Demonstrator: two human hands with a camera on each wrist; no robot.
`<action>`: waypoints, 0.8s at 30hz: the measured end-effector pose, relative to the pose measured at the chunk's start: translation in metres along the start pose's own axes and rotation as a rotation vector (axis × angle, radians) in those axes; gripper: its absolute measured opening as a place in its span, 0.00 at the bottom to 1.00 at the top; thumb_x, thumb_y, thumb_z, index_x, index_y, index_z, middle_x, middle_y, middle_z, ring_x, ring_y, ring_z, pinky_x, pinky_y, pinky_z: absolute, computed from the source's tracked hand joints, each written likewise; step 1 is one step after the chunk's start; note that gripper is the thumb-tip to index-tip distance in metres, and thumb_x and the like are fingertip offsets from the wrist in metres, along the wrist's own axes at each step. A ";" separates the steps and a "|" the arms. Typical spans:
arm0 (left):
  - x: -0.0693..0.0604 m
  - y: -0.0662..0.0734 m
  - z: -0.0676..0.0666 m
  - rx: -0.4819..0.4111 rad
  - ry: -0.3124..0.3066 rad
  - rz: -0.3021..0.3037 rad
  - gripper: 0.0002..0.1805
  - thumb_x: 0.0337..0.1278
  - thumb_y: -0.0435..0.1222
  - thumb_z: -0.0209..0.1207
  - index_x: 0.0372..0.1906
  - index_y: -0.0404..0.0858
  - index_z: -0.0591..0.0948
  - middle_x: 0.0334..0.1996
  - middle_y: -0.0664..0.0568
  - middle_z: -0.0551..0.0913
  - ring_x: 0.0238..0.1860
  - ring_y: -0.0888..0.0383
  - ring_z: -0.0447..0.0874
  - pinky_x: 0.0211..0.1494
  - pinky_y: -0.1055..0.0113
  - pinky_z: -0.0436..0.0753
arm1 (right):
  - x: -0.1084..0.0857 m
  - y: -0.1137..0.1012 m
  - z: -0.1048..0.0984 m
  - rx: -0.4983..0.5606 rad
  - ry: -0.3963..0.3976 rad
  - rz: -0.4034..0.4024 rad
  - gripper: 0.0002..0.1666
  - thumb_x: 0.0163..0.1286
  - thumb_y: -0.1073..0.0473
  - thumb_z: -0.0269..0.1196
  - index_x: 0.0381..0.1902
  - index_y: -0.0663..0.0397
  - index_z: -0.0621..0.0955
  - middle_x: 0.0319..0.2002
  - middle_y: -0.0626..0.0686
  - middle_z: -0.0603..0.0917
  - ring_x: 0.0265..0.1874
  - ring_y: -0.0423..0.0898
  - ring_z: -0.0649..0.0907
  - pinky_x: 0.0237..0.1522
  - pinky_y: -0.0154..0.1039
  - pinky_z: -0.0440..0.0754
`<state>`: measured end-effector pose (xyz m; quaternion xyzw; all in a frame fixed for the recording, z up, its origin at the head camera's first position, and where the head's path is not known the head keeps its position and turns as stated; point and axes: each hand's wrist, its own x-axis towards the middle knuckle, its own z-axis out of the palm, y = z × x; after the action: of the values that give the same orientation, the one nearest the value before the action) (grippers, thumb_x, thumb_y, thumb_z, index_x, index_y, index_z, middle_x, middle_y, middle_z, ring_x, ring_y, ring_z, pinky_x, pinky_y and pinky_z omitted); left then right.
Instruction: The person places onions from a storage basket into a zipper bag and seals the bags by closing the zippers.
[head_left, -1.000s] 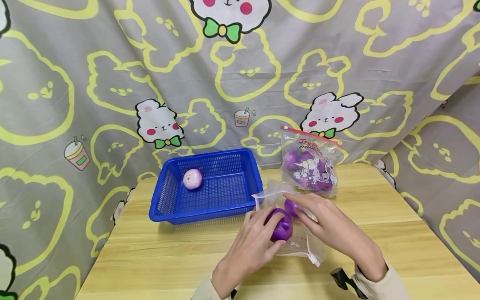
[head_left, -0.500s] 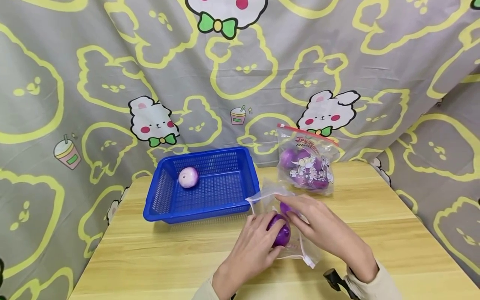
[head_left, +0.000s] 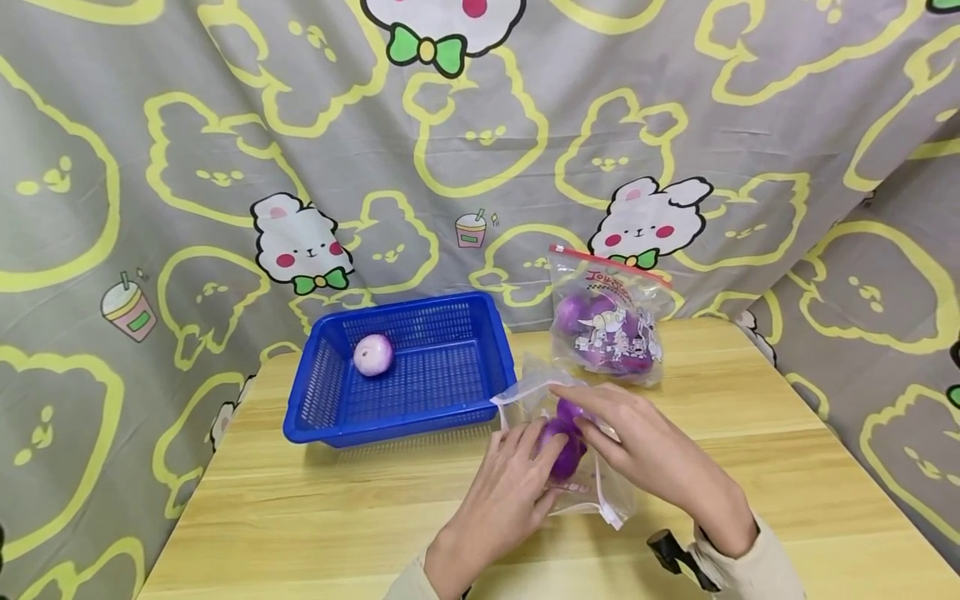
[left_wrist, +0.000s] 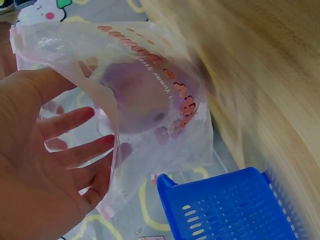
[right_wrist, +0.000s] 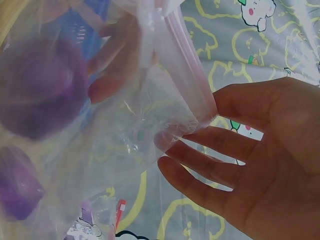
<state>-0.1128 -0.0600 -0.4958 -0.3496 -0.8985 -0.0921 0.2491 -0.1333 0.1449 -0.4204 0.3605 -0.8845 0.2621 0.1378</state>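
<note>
A clear slider zip bag (head_left: 609, 487) lies with its mouth held apart, and two purple onions are inside it. The nearer onion (head_left: 567, 457) sits close behind the fingers of my left hand (head_left: 501, 492); the other onion (head_left: 570, 412) is just past it. In the left wrist view, the left hand (left_wrist: 55, 150) has its fingers loosely spread at the bag's mouth, apart from the onion (left_wrist: 142, 100). My right hand (head_left: 654, 442) pinches the bag's edge between thumb and fingers, clearly seen in the right wrist view, where the zip strip (right_wrist: 192, 65) shows.
A blue plastic basket (head_left: 397, 429) on the left holds one pale purple onion (head_left: 373, 356). Behind the hands stands a red-topped zip bag (head_left: 607, 321) with several purple onions. A patterned curtain (head_left: 450, 167) hangs behind the wooden table (head_left: 315, 517).
The onion under my left hand has slid deeper into the bag, nearer the other onion, and the left fingers have loosened from it. My right hand keeps its pinch on the bag's edge.
</note>
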 end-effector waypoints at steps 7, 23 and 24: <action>-0.002 0.000 -0.001 0.020 -0.029 -0.008 0.33 0.46 0.49 0.74 0.58 0.45 0.75 0.61 0.44 0.75 0.59 0.51 0.76 0.53 0.59 0.73 | 0.001 0.000 -0.001 -0.003 -0.018 0.000 0.29 0.67 0.70 0.62 0.66 0.54 0.77 0.60 0.54 0.81 0.59 0.54 0.80 0.59 0.54 0.76; -0.001 0.002 -0.005 -0.017 -0.014 0.024 0.25 0.54 0.46 0.70 0.56 0.45 0.77 0.61 0.46 0.75 0.60 0.51 0.75 0.57 0.55 0.73 | 0.000 0.000 -0.003 -0.003 -0.031 0.035 0.29 0.68 0.68 0.63 0.66 0.52 0.77 0.61 0.53 0.81 0.60 0.54 0.80 0.60 0.54 0.76; 0.000 0.003 -0.005 -0.024 -0.004 0.034 0.25 0.54 0.46 0.70 0.56 0.45 0.77 0.61 0.46 0.75 0.59 0.51 0.75 0.57 0.55 0.73 | 0.000 0.000 -0.003 -0.003 -0.030 0.036 0.29 0.67 0.68 0.63 0.66 0.52 0.77 0.61 0.53 0.81 0.60 0.54 0.80 0.60 0.54 0.76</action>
<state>-0.1087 -0.0600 -0.4915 -0.3679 -0.8918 -0.0979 0.2446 -0.1333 0.1464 -0.4179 0.3481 -0.8933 0.2577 0.1201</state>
